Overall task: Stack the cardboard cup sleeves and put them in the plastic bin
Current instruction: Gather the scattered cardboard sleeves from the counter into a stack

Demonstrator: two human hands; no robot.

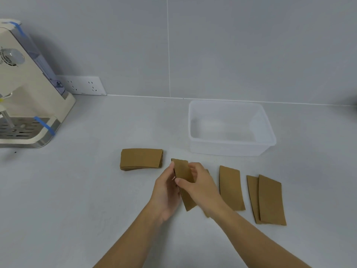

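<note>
A flat brown cardboard cup sleeve (183,171) is held between my left hand (166,194) and my right hand (199,188), a little above the counter. A small stack of sleeves (141,158) lies to the left of my hands. Right of them one sleeve (230,187) lies alone, and two overlapping sleeves (268,200) lie further right. Part of another sleeve edge shows under my right wrist. The clear plastic bin (231,149) stands behind the sleeves with nothing in it.
A cream coffee machine (27,93) with blue tape stands at the far left on the grey counter (77,200). A white socket strip (85,85) is mounted on the grey wall behind it.
</note>
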